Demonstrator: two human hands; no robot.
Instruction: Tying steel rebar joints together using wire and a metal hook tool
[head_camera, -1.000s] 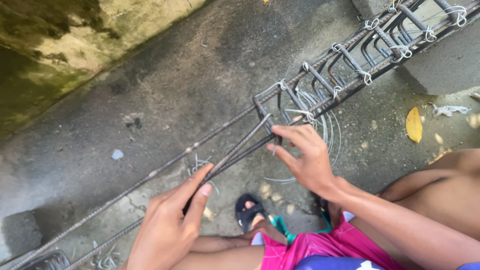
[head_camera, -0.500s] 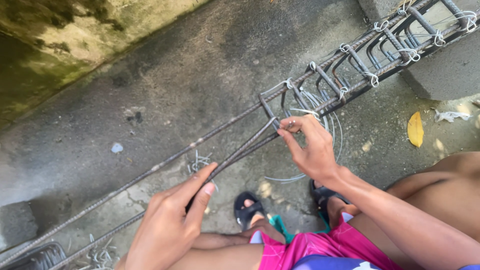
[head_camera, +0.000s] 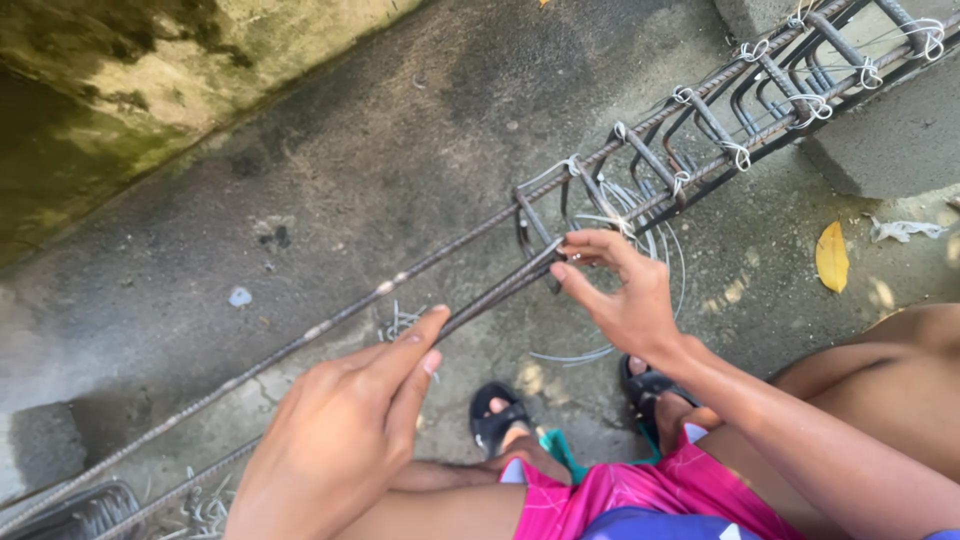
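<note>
A long cage of ribbed steel bars (head_camera: 330, 320) runs from lower left to upper right over a concrete floor. Square steel stirrups (head_camera: 700, 120) are tied to it with pale wire toward the upper right. My left hand (head_camera: 340, 440) rests on the near bars, fingers stretched along them and closed around them. My right hand (head_camera: 620, 295) pinches thin tie wire (head_camera: 610, 222) at the nearest stirrup (head_camera: 535, 230), where it crosses the bars. Loose loops of wire (head_camera: 640, 300) hang below that joint.
A mossy concrete wall (head_camera: 150, 90) stands at the upper left. A grey concrete block (head_camera: 890, 140) sits under the cage at the upper right. A yellow leaf (head_camera: 832, 257) lies on the floor. My feet in black sandals (head_camera: 495, 420) and pink shorts (head_camera: 650, 490) are below.
My right hand has stayed at the stirrup joint, working the wire with small finger shifts. My left hand has kept its hold on the bars. The view has drifted slightly.
</note>
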